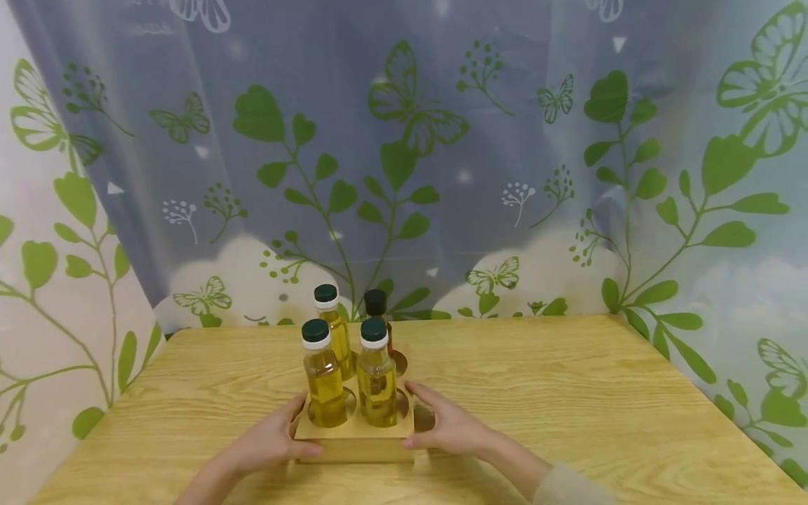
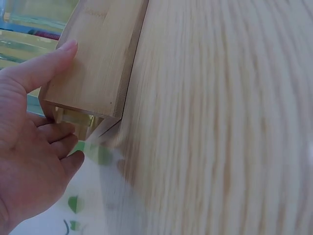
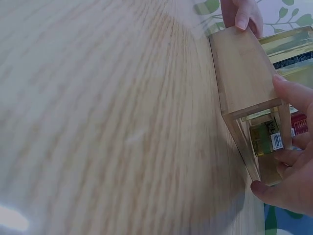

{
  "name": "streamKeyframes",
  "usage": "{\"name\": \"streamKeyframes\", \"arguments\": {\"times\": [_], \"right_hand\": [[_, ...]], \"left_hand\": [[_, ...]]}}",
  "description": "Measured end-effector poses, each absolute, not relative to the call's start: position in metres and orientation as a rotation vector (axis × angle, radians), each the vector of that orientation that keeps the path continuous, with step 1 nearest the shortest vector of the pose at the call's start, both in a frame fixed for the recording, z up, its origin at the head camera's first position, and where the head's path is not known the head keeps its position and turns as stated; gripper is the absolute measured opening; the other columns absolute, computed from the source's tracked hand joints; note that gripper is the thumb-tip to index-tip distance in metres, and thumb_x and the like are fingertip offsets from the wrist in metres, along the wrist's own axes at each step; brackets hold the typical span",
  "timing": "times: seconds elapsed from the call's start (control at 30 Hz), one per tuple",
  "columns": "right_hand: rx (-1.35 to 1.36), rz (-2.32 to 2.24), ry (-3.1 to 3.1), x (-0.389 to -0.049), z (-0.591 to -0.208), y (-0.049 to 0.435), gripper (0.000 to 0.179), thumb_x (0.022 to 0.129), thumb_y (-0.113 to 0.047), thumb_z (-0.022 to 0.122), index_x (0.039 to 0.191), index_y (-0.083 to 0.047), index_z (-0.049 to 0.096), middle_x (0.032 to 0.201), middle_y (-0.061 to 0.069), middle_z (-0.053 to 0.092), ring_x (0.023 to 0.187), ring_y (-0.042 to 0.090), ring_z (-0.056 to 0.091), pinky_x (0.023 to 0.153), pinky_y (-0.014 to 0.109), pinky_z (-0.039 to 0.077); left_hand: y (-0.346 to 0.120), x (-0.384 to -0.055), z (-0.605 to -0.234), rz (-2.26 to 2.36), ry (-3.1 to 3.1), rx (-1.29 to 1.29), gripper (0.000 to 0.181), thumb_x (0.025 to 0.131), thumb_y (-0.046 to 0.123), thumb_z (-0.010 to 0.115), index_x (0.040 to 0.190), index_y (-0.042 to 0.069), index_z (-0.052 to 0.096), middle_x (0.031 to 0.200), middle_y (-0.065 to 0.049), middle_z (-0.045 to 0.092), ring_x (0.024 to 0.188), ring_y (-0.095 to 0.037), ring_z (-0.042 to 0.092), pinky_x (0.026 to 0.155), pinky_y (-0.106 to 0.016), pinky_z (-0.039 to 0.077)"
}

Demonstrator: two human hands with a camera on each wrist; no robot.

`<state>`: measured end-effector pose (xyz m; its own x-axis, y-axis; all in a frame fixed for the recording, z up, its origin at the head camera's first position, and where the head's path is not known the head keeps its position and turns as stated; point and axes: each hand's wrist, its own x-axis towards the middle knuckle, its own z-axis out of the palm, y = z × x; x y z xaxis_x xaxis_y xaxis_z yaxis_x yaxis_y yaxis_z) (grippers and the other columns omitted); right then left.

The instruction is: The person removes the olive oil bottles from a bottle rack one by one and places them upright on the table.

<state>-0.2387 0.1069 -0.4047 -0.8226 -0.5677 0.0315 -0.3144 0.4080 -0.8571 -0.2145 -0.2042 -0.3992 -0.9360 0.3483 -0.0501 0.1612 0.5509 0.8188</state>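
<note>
A light wooden bottle rack (image 1: 356, 450) with round holes is on the table, gripped at its two ends. My left hand (image 1: 268, 438) holds the left end, thumb on the front panel and fingers around the open side. At the right end, my right hand (image 1: 451, 424) does the same, its thumb at the front corner. Two bottles of yellow oil, a left one (image 1: 327, 393) and a right one (image 1: 377, 389), stand upright in the front holes under dark green caps. Behind them are a third oil bottle (image 1: 339, 337) and a black-capped bottle (image 1: 375, 303), mostly hidden.
The wood-grain table (image 1: 568, 393) spreads out on both sides of the rack. Along its back edge hangs a blue-grey curtain (image 1: 505, 154) printed with green leaves and butterflies. Similar printed sheets run along the left and right sides.
</note>
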Motion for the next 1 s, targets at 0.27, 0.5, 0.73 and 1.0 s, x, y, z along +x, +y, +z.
{"name": "streamKeyframes", "arguments": {"times": [0.27, 0.5, 0.73, 1.0], "right_hand": [[-0.765, -1.405, 2.348, -0.235, -0.404, 0.133, 0.092, 0.078, -0.030, 0.076, 0.147, -0.003, 0.021, 0.150, 0.017, 0.022, 0.136, 0.040, 0.017, 0.105, 0.062, 0.016], [-0.801, -1.395, 2.338, -0.234, -0.406, 0.151, 0.091, 0.079, -0.029, 0.074, 0.147, -0.002, 0.020, 0.150, 0.019, 0.021, 0.135, 0.042, 0.016, 0.103, 0.063, 0.018], [-0.799, -1.392, 2.314, -0.230, -0.402, 0.164, 0.088, 0.081, -0.027, 0.073, 0.147, -0.001, 0.020, 0.150, 0.020, 0.021, 0.135, 0.042, 0.016, 0.102, 0.064, 0.022], [-0.818, -1.352, 2.294, -0.230, -0.397, 0.167, 0.085, 0.084, -0.028, 0.069, 0.145, 0.003, 0.020, 0.149, 0.023, 0.021, 0.134, 0.043, 0.020, 0.099, 0.063, 0.027]], "left_hand": [[-0.185, -0.213, -0.398, 1.327, 2.534, 0.515, 0.106, 0.074, 0.031, 0.078, 0.140, -0.017, 0.011, 0.143, -0.038, 0.018, 0.131, -0.049, 0.020, 0.105, -0.061, 0.017], [-0.170, -0.209, -0.399, 1.290, 2.545, 0.557, 0.107, 0.073, 0.033, 0.078, 0.140, -0.017, 0.011, 0.142, -0.037, 0.019, 0.130, -0.049, 0.022, 0.104, -0.060, 0.019], [-0.158, -0.206, -0.399, 1.231, 2.579, 0.596, 0.110, 0.071, 0.036, 0.079, 0.141, -0.016, 0.012, 0.142, -0.036, 0.021, 0.128, -0.047, 0.028, 0.103, -0.059, 0.024], [-0.154, -0.204, -0.398, 1.217, 2.593, 0.540, 0.111, 0.070, 0.036, 0.080, 0.141, -0.015, 0.013, 0.140, -0.037, 0.025, 0.126, -0.047, 0.032, 0.102, -0.060, 0.025]]}}
